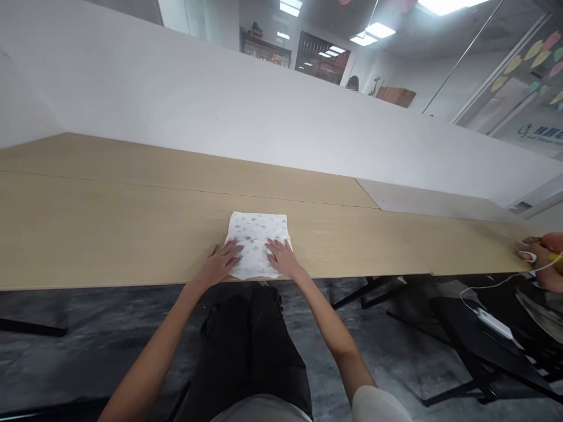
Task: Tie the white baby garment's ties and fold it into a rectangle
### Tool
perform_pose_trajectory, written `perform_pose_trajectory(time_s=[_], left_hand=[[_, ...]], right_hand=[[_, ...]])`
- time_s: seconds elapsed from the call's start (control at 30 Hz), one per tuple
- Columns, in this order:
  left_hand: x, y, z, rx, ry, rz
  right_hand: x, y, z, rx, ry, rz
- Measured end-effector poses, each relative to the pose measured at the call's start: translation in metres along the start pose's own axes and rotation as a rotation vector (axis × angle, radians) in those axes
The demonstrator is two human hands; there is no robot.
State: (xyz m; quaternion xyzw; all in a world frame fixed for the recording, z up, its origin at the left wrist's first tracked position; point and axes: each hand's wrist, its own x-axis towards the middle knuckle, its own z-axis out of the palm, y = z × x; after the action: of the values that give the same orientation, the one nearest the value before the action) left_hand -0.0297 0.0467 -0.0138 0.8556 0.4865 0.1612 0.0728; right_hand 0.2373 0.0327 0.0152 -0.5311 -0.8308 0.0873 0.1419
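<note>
A white cloth [257, 225] with a small dark printed pattern lies flat on the wooden table, its near edge at the table's front edge. It looks folded into a rough rectangle, with slight creases across its middle. My left hand [223, 259] rests palm down over the cloth's left edge, fingers spread. On the opposite side, my right hand [284, 257] lies flat on the right edge with fingers apart. Neither hand grips the fabric. Whatever lies under the palms is hidden.
The long light-wood table [109, 228] runs across the view against a white partition wall [197, 111]. At the far right, another person's hands [534, 249] are at the table. A black chair [475, 334] there bears a white power strip [495, 324] with a cable.
</note>
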Motion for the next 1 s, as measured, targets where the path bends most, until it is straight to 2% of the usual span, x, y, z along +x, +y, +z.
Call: perform_pose_trajectory(time_s=[0.17,0.3,0.43,0.53,0.63,0.7,0.83,1.0], left_hand=[[-0.004,0.007,-0.01,-0.05,0.095,0.126],[-0.006,0.015,-0.008,-0.104,0.138,0.219],[-0.007,0.017,-0.002,-0.18,0.195,0.21],[-0.007,0.017,0.0,-0.25,0.232,0.188],[-0.008,0.017,0.0,-0.289,0.215,0.185],[-0.01,0.017,0.0,-0.293,0.184,0.195],[-0.017,0.006,-0.006,-0.276,0.157,0.175],[-0.022,-0.025,-0.018,-0.176,0.138,0.11]], right_hand=[[-0.002,0.0,-0.002,0.067,0.118,0.018],[-0.007,0.0,-0.003,0.039,0.135,-0.073],[-0.01,0.003,-0.003,0.026,0.127,-0.134],[-0.011,0.003,-0.002,0.026,0.177,-0.174],[-0.014,0.0,-0.002,0.038,0.211,-0.213],[-0.018,-0.002,-0.001,0.057,0.188,-0.233],[-0.028,0.005,-0.005,0.137,0.175,-0.198],[-0.04,0.039,-0.021,0.087,0.174,-0.104]])
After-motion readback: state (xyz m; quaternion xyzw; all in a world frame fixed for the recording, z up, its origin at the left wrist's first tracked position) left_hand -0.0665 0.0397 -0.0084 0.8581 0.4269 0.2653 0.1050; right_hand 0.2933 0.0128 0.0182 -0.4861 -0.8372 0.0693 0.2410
